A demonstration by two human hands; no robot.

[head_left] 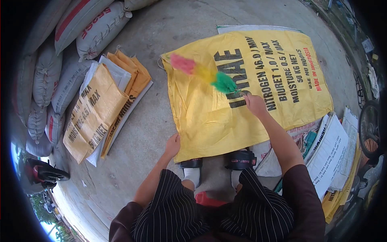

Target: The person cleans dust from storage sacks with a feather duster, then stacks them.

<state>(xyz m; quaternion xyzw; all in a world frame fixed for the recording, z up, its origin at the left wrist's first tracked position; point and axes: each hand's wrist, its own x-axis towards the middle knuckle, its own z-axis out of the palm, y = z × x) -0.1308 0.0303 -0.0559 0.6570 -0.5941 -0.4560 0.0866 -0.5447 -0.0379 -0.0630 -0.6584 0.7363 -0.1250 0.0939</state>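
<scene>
A large yellow woven fertilizer sack (201, 125) with black and red print lies spread flat before my feet. My left hand (172, 146) is closed on its near left edge. Over the sack, my right hand (256, 105) grips the handle of a fluffy duster (225, 83). Its head runs from green through yellow to pink, blurred at the pink end, and points to the left, covering part of the large black lettering. A white sack edge (258, 28) shows from under the far side of the yellow one.
Folded yellow and white sacks (94, 113) lie in a pile on the concrete at left. Behind them, filled sacks (102, 30) are stacked high. More flat sacks (328, 149) lie at my right, beside a wheel (370, 129). Another wheeled vehicle (46, 175) stands at lower left.
</scene>
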